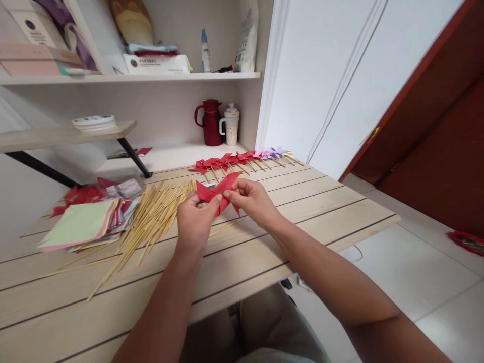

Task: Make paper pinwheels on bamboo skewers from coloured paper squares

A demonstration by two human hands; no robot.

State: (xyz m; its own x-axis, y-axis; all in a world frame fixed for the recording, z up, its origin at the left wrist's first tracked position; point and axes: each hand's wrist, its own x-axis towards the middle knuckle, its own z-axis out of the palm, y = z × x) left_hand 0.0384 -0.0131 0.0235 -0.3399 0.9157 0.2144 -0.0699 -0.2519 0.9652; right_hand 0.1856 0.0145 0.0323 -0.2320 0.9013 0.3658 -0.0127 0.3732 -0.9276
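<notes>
- The left hand (196, 219) and right hand (251, 199) both pinch a folded red paper pinwheel (219, 191), held just above the pale wooden plank counter (321, 212).
- Left of the hands lies a loose heap of thin bamboo sticks (151, 222); further left, a stack of coloured paper squares (81, 224).
- Beyond the hands runs a row of finished red and purple pinwheels on sticks (242, 160).
- A stick may lie under the hands; it is hard to tell.

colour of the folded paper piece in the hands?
Red. The folded paper piece is pinched between left hand and right hand; head view, the only one.
</notes>
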